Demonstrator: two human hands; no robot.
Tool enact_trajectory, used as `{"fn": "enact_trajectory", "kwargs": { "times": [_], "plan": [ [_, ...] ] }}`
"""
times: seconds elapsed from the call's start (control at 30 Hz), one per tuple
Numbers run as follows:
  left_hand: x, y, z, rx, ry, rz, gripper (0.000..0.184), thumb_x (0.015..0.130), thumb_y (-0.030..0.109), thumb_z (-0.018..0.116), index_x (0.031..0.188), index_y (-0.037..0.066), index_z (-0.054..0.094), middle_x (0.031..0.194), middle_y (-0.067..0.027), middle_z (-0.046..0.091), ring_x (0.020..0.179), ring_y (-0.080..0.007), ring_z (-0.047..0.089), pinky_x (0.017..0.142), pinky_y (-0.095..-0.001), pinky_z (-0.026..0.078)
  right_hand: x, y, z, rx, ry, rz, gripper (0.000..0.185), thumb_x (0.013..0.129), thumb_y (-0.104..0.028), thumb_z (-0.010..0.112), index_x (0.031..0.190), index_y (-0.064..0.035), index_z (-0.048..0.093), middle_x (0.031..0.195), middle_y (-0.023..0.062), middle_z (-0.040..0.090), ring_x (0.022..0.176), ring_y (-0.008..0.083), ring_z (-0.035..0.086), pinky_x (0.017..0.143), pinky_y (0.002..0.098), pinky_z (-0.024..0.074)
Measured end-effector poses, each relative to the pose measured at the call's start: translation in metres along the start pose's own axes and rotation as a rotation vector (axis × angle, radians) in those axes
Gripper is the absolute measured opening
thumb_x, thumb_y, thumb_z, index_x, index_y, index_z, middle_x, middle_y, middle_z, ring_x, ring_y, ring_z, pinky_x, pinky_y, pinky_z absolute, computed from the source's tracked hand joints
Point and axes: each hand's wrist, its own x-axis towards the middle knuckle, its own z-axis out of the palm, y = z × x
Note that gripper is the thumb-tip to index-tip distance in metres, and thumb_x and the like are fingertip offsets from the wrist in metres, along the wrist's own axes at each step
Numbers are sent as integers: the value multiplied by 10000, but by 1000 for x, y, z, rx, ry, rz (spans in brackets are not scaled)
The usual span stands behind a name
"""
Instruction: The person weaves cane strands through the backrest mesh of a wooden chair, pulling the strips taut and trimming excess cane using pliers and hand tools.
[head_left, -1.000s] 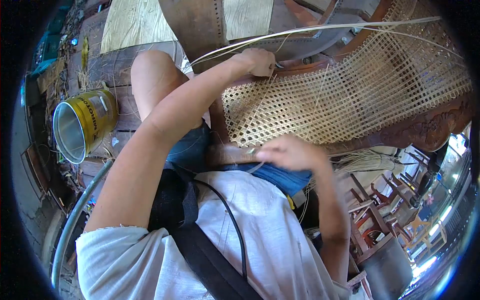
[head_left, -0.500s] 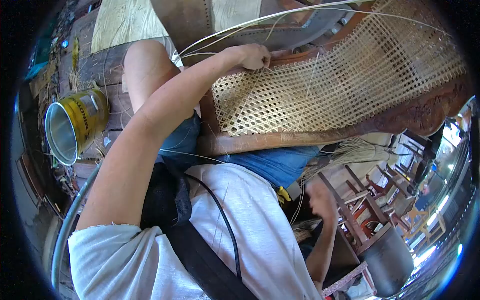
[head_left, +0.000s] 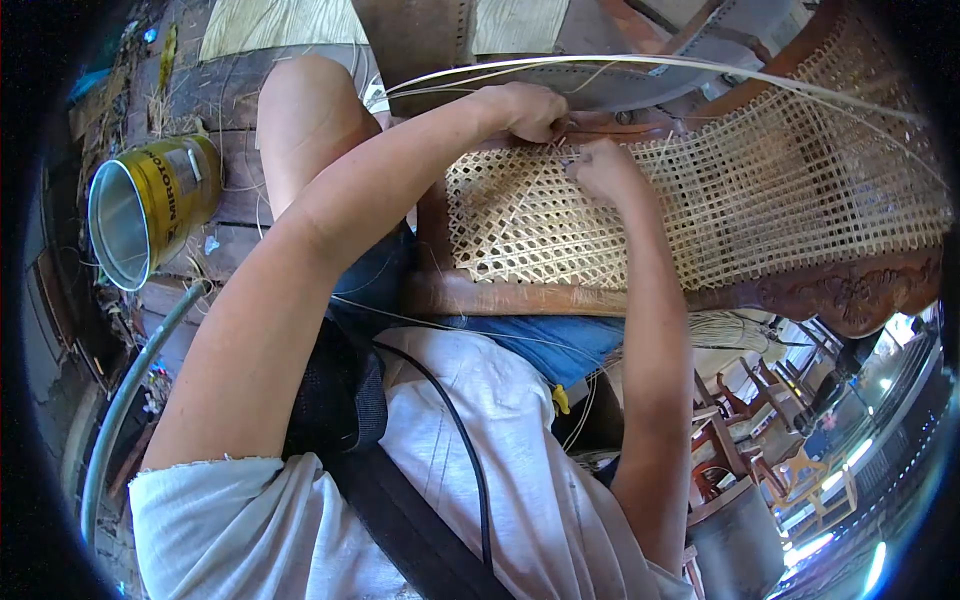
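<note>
A carved brown wooden frame (head_left: 520,297) lies across my lap, with a woven cane panel (head_left: 540,220) fixed in it. My left hand (head_left: 535,110) is at the panel's far edge, its fingers closed close to the wood. Just to its right, my right hand (head_left: 605,172) is over the weave, fingers pinched near the same edge. Small light pegs or strand ends show between the two hands. What either hand holds is too small to make out. Long pale cane strands (head_left: 650,60) arc above the frame.
A yellow can (head_left: 175,190) lies tilted on the plank floor at the left. A grey-green hose (head_left: 140,385) runs below it. Wooden chairs and frames (head_left: 820,490) stand at the right. A bundle of cane (head_left: 725,332) is beyond my lap.
My right hand has come up from low beside my body to the panel's far edge, near my left hand. The view has shifted slightly; my left hand remains at the edge.
</note>
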Motion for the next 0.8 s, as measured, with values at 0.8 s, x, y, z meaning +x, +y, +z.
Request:
{"fn": "enact_trajectory", "kwargs": {
  "times": [0.8],
  "plan": [
    [-4, -1, -17, 71, 48, -114, 325, 769, 330, 710, 951, 61, 697, 945, -158, 694, 924, -352, 654, 808, -434, 513, -27, -28, -39, -238, -139, 256, 294, 799, -218, 648, 994, 1, 663, 790, 114, 693, 741, 243, 689, 724, 391, 547]
  ]
}}
